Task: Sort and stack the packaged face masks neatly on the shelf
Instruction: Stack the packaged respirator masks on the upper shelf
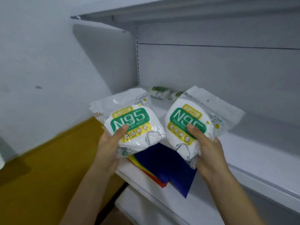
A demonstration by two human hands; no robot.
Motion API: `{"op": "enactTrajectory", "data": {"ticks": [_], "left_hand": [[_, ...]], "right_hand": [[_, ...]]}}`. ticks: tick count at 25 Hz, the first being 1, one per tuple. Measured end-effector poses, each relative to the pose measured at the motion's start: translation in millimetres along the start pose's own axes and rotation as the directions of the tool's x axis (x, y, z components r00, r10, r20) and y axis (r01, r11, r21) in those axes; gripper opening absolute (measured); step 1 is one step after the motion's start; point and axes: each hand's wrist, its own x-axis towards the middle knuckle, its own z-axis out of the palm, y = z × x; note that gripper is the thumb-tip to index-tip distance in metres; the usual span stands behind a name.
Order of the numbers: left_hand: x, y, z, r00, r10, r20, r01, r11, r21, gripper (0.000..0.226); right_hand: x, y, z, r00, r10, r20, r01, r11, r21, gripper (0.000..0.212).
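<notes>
Seen from the head camera, the person's left hand (112,143) grips a clear plastic pack of white N95 masks with a green label (129,120), with the thumb pressed on its front. The right hand (206,148) holds a matching second pack (190,124) the same way. Both packs hover side by side over the front of the white metal shelf (243,159), above a fan of dark blue, yellow and red sheets (165,164). More wrapped masks (159,93) lie at the back. The film looks slippery and the packs look puffy, so I'd guess a stack could slide or lean if they are set down crooked or on those loose sheets.
</notes>
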Motion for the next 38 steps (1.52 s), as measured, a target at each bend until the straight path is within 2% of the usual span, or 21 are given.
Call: {"op": "enactTrajectory", "data": {"ticks": [4,8,11,15,17,20,22,25,27,28,29,30,31,32,33,34,36,38], "left_hand": [[82,14,16,0.991,0.004,0.131,-0.013,0.998,0.066,0.041],[195,29,44,0.950,0.071,0.304,-0.152,0.956,0.251,0.056],[277,27,66,0.911,0.031,0.411,-0.200,0.904,0.377,0.074],[373,11,82,0.873,-0.067,0.483,-0.165,0.892,0.422,0.052],[413,1,79,0.840,-0.136,0.525,-0.159,0.863,0.479,0.050],[451,-20,73,0.820,-0.194,0.539,-0.173,0.813,0.556,0.048],[465,-33,76,0.832,-0.191,0.520,-0.164,0.812,0.560,0.050],[463,-50,85,0.896,-0.108,0.430,-0.153,0.835,0.528,0.059],[459,-61,85,0.921,-0.072,0.383,-0.142,0.853,0.502,0.066],[455,-66,83,0.925,-0.016,0.381,-0.196,0.836,0.512,0.068],[454,-69,81,0.914,0.088,0.397,-0.315,0.772,0.553,0.068],[454,-69,78,0.861,0.241,0.448,-0.491,0.624,0.608,0.064],[456,-69,76,0.748,0.399,0.531,-0.663,0.402,0.631,0.057],[455,-66,77,0.603,0.510,0.614,-0.774,0.186,0.606,0.047],[452,-64,79,0.496,0.541,0.679,-0.826,0.053,0.561,0.039],[447,-63,83,0.444,0.508,0.738,-0.852,-0.016,0.523,0.037],[430,-69,85,0.429,0.364,0.827,-0.877,-0.054,0.478,0.046],[421,-81,85,0.415,0.267,0.870,-0.889,-0.085,0.450,0.057]], "right_hand": [[40,-9,5,0.998,-0.051,-0.028,0.048,0.995,-0.087,0.036],[83,-17,2,0.970,-0.161,-0.182,0.143,0.983,-0.111,0.031],[126,-13,17,0.953,-0.184,-0.241,0.146,0.975,-0.168,0.036],[192,-20,40,0.913,-0.238,-0.330,0.180,0.964,-0.196,0.036],[223,-25,54,0.928,-0.222,-0.300,0.175,0.969,-0.176,0.030],[262,-26,66,0.934,-0.221,-0.280,0.192,0.973,-0.126,0.023],[287,-26,66,0.917,-0.238,-0.321,0.201,0.969,-0.144,0.037],[310,-27,60,0.916,-0.229,-0.329,0.173,0.966,-0.191,0.065],[320,-23,57,0.902,-0.224,-0.370,0.114,0.948,-0.296,0.065],[323,-21,57,0.869,-0.263,-0.419,0.062,0.898,-0.436,0.061],[327,-17,55,0.820,-0.339,-0.462,-0.014,0.794,-0.608,0.063],[329,-11,53,0.760,-0.445,-0.474,-0.104,0.637,-0.764,0.071],[328,-4,54,0.692,-0.578,-0.432,-0.185,0.437,-0.880,0.079],[325,3,56,0.626,-0.711,-0.320,-0.219,0.234,-0.947,0.083],[321,11,59,0.560,-0.812,-0.166,-0.221,0.047,-0.974,0.082],[319,19,61,0.499,-0.866,-0.015,-0.225,-0.113,-0.968,0.079],[316,31,64,0.427,-0.878,0.217,-0.273,-0.354,-0.895,0.076],[313,29,61,0.406,-0.845,0.347,-0.292,-0.480,-0.827,0.064]]}}
